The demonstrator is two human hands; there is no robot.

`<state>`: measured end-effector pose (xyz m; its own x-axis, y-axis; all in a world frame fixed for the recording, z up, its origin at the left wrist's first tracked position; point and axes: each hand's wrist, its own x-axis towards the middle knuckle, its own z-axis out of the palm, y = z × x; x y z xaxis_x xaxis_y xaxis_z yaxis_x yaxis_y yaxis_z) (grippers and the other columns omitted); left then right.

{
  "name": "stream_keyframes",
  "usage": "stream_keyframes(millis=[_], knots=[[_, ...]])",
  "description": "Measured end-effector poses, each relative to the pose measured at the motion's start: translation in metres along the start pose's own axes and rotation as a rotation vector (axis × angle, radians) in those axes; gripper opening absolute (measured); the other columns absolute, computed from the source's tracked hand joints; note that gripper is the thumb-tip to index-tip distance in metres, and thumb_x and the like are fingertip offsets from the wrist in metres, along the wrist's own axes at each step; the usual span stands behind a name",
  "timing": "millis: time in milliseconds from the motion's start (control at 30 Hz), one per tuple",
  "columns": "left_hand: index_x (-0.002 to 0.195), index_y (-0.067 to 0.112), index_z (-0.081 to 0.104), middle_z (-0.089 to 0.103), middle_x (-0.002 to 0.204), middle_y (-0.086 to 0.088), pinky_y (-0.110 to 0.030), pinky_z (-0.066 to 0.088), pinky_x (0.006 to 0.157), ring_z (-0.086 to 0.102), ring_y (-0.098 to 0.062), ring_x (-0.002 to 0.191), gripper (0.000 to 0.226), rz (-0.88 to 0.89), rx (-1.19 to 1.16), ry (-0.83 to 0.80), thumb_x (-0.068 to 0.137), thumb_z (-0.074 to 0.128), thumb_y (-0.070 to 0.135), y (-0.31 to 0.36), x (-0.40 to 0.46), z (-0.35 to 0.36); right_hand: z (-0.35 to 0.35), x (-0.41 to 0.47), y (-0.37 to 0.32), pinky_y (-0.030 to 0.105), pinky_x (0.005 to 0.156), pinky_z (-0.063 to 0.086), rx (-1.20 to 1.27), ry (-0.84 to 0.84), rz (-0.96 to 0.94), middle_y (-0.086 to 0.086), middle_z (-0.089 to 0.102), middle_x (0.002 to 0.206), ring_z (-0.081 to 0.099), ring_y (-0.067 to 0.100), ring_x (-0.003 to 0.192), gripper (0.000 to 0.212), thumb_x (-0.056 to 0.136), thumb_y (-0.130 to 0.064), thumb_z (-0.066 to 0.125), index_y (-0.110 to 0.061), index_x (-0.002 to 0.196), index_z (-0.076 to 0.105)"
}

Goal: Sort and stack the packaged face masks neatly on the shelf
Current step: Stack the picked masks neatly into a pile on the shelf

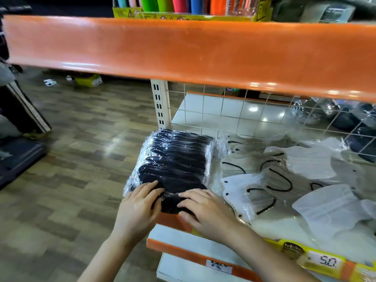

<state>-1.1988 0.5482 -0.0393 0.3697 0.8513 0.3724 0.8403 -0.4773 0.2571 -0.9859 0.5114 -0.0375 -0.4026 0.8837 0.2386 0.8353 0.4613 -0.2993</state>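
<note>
A stack of black face masks in clear plastic packs [173,163] lies at the left end of the shelf [175,220], overhanging its left edge. My left hand [140,206] rests flat on the stack's near left corner. My right hand [201,208] presses on its near edge, fingers spread. Neither hand grips a pack. To the right, grey and white masks with black ear loops [264,180] lie loosely overlapped in clear bags. More white packs [329,210] are spread further right.
An orange shelf rail [183,51] hangs overhead, with coloured rolls [183,5] above it. A wire grid [264,110] backs the shelf, dark wrapped items [345,119] behind it. Price tags [327,261] line the front edge. Wood-pattern floor [71,159] lies left; a person's leg [22,110] stands far left.
</note>
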Motion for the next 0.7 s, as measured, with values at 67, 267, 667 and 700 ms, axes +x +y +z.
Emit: stream_keyframes(millis=[67, 267, 667, 700], knots=[[0.106, 0.022, 0.071, 0.065, 0.121, -0.001, -0.038, 0.052, 0.077, 0.063, -0.022, 0.108, 0.042, -0.079, 0.059, -0.105, 0.083, 0.040, 0.040, 0.003, 0.004, 0.007, -0.002, 0.002, -0.001, 0.033, 0.103, 0.035, 0.041, -0.063, 0.043, -0.014, 0.054, 0.133, 0.043, 0.008, 0.127, 0.044, 0.097, -0.047, 0.027, -0.031, 0.114, 0.065], [0.148, 0.027, 0.030, 0.018, 0.158, -0.003, -0.045, 0.022, 0.113, 0.016, -0.027, 0.145, 0.058, -0.210, 0.094, -0.310, 0.093, 0.041, 0.044, 0.004, 0.018, 0.021, 0.001, 0.006, -0.001, 0.038, 0.114, 0.019, 0.037, -0.107, 0.104, -0.011, 0.038, 0.149, 0.025, 0.013, 0.141, 0.059, 0.088, -0.047, 0.014, -0.035, 0.126, 0.058], [0.130, 0.004, 0.054, 0.049, 0.138, -0.020, -0.053, 0.038, 0.102, 0.041, -0.041, 0.130, 0.048, -0.253, -0.045, -0.005, 0.085, 0.068, 0.016, -0.017, 0.047, 0.021, 0.001, 0.028, -0.001, 0.046, 0.099, 0.044, -0.128, 0.036, 0.167, 0.003, 0.054, 0.135, 0.047, 0.023, 0.127, 0.042, 0.083, -0.033, 0.065, -0.023, 0.124, 0.059], [0.128, 0.001, 0.054, 0.051, 0.135, -0.023, -0.053, 0.037, 0.102, 0.042, -0.043, 0.128, 0.047, -0.324, -0.043, 0.046, 0.085, 0.067, 0.015, -0.021, 0.050, 0.021, 0.000, 0.031, -0.001, 0.048, 0.105, 0.038, -0.125, 0.013, 0.172, 0.004, 0.046, 0.143, 0.040, 0.023, 0.133, 0.049, 0.086, -0.036, 0.063, -0.022, 0.131, 0.054]])
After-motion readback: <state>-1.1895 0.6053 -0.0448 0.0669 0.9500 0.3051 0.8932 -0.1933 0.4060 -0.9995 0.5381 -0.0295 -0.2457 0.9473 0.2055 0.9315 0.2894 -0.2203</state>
